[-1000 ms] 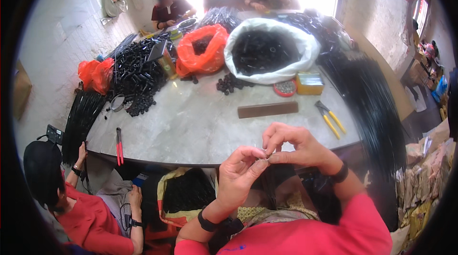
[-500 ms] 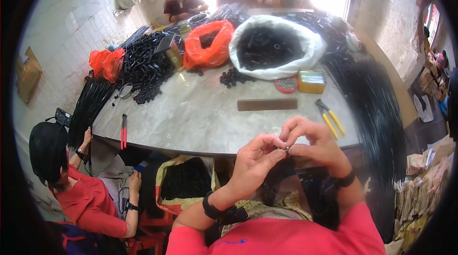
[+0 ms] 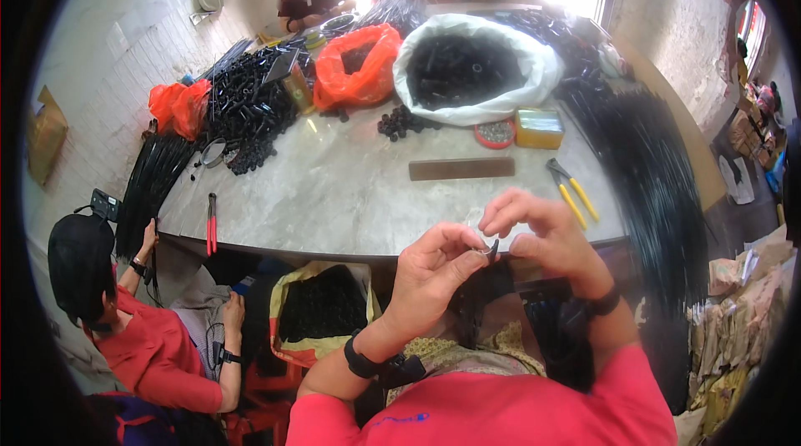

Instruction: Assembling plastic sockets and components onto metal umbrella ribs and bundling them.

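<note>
Piece in left fingers near blue-lettered shirt

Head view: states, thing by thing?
Left hand, pinching a small piece
Right hand, thumb and fingers apart
White bag, open, filled
Orange bag, open
Left red bag, crumpled
Yellow sack, open
Red dish, holding bits
Yellow-handled pliers, handles spread
Red-handled tool, handles nearly together

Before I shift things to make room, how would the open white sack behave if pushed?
The white sack is probably floppy, its rim creased; likely heavy, holding many black pieces; and, being broad, unlikely to tip.
</note>
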Action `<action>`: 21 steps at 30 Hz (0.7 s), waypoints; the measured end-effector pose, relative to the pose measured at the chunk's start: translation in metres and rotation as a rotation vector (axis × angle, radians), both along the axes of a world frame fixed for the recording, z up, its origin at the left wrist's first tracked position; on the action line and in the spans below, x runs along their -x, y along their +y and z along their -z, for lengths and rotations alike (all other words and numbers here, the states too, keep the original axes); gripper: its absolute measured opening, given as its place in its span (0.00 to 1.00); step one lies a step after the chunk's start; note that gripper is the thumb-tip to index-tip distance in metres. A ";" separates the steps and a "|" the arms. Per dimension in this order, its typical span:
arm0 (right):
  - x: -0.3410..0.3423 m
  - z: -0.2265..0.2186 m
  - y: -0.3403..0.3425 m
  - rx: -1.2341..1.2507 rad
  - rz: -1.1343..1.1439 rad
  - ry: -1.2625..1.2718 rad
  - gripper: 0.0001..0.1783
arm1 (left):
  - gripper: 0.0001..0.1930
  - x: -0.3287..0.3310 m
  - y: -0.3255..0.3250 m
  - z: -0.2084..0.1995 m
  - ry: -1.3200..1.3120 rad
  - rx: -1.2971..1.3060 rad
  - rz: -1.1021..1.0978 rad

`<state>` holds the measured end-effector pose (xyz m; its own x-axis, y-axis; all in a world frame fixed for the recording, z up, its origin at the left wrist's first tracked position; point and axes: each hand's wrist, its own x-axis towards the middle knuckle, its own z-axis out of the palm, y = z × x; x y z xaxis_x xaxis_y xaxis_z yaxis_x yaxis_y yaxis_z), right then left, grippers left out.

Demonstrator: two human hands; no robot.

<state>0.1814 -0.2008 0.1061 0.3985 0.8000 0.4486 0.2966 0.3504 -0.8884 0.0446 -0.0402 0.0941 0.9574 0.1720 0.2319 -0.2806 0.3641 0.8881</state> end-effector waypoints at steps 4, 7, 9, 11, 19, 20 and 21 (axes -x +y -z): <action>-0.002 0.003 -0.004 0.008 0.056 -0.042 0.12 | 0.07 0.000 -0.001 0.002 -0.004 0.015 0.022; -0.004 0.000 -0.009 -0.007 0.078 -0.027 0.10 | 0.07 0.000 -0.003 0.002 0.040 -0.009 0.032; -0.006 0.000 -0.016 0.002 0.112 0.010 0.09 | 0.07 -0.002 -0.004 0.001 0.014 -0.028 0.050; -0.013 -0.001 -0.017 0.006 0.155 0.044 0.09 | 0.06 -0.002 -0.003 -0.001 0.048 -0.057 0.039; -0.114 -0.001 -0.014 0.156 0.723 -0.008 0.11 | 0.07 0.003 0.014 0.008 0.039 -0.055 -0.087; -0.130 0.000 -0.018 0.160 0.769 -0.017 0.11 | 0.07 0.001 0.016 0.011 0.033 -0.051 -0.056; -0.142 -0.003 -0.020 0.155 0.790 -0.026 0.11 | 0.07 0.001 0.019 0.012 0.005 -0.019 -0.044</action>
<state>0.3235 -0.2211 0.1090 0.8637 0.3401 0.3721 0.4262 -0.0983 -0.8993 0.0434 -0.0212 0.0822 0.9501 0.2097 0.2309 -0.2916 0.3348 0.8960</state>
